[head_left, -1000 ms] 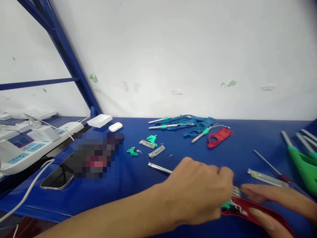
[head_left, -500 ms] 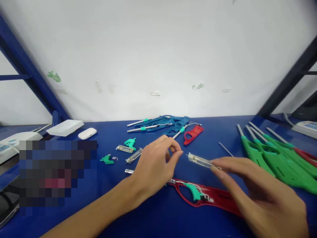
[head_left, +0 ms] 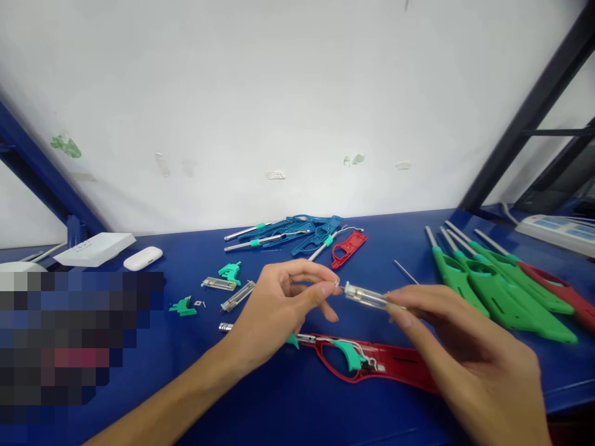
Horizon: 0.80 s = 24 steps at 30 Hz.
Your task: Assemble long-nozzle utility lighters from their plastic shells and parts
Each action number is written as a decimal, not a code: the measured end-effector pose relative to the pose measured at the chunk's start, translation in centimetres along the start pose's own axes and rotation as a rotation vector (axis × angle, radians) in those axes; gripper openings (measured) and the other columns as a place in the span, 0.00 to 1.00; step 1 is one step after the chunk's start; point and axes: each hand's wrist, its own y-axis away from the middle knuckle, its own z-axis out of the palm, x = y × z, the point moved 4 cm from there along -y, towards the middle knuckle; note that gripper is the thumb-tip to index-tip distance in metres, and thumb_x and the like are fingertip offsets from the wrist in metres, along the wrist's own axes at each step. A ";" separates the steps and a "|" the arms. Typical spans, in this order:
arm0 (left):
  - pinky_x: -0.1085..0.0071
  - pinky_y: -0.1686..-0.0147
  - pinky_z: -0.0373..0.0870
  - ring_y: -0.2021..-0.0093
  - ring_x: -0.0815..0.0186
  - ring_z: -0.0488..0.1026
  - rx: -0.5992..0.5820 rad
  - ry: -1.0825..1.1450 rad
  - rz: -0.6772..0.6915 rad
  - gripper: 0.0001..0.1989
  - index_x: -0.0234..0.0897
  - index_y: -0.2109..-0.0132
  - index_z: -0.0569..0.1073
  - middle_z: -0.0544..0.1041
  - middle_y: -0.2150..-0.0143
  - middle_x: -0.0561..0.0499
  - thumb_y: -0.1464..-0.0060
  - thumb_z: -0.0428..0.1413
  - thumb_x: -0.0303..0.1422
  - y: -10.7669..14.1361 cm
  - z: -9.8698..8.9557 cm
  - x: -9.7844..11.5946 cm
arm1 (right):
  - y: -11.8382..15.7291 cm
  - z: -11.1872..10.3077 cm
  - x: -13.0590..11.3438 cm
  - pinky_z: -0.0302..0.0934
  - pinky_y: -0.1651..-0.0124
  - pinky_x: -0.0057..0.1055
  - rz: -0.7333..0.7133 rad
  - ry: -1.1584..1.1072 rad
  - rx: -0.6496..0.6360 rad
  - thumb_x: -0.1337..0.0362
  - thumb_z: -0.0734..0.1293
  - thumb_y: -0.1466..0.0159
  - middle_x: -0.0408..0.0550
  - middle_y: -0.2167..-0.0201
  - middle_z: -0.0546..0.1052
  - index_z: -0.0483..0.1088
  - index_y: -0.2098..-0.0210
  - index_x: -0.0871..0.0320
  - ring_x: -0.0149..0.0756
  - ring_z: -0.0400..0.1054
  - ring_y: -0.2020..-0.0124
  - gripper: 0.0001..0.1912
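My right hand [head_left: 465,347] pinches the rear end of a clear lighter fuel tank [head_left: 367,296], held level above the table. A thin pin sticks out of the tank's left end. At that pin, my left hand [head_left: 288,297] is closed in a pinch of thumb and forefinger. A tiny whitish bit shows at its fingertips, too small to name. Below both hands lies an open red lighter shell [head_left: 395,364] with a teal trigger [head_left: 352,356], white wires and a metal tube inside. My left forearm and hand hide part of the tube.
Left of my hand lie more fuel tanks [head_left: 220,284] and teal triggers [head_left: 185,306]. Blue shell halves [head_left: 320,235] and a red half [head_left: 349,249] sit at the back. Several green lighters [head_left: 502,291] lie right, near a thin metal rod [head_left: 406,271]. A white earbud case [head_left: 143,258] is at left.
My left fingertips and the tank's pin end have come together; before, a small gap lay between them. The whole view has shifted a little to the right.
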 end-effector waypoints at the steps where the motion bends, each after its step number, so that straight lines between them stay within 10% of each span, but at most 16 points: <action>1: 0.80 0.85 0.55 0.83 0.77 0.63 -0.002 0.039 -0.015 0.10 0.36 0.58 0.79 0.83 0.70 0.50 0.41 0.64 0.38 0.0 0.0 -0.1 | 0.0 -0.1 0.1 0.71 0.57 0.24 0.006 -0.001 0.004 0.63 0.70 0.32 0.41 0.59 0.79 0.77 0.58 0.47 0.32 0.74 0.59 0.04; 9: 0.82 0.84 0.57 0.72 0.71 0.79 -0.049 0.155 -0.063 0.08 0.35 0.58 0.80 0.82 0.62 0.48 0.41 0.65 0.35 0.1 0.2 -0.3 | -0.2 0.0 -0.2 0.70 0.55 0.20 -0.002 -0.002 -0.012 0.63 0.70 0.31 0.37 0.59 0.79 0.76 0.58 0.45 0.29 0.74 0.59 0.04; 24: 0.82 0.84 0.58 0.73 0.72 0.78 -0.141 0.321 -0.139 0.08 0.34 0.60 0.81 0.81 0.65 0.50 0.43 0.67 0.34 0.2 0.4 -0.5 | -0.1 0.0 -0.3 0.66 0.51 0.17 -0.032 -0.012 -0.027 0.64 0.69 0.30 0.35 0.57 0.79 0.77 0.56 0.44 0.25 0.73 0.56 0.07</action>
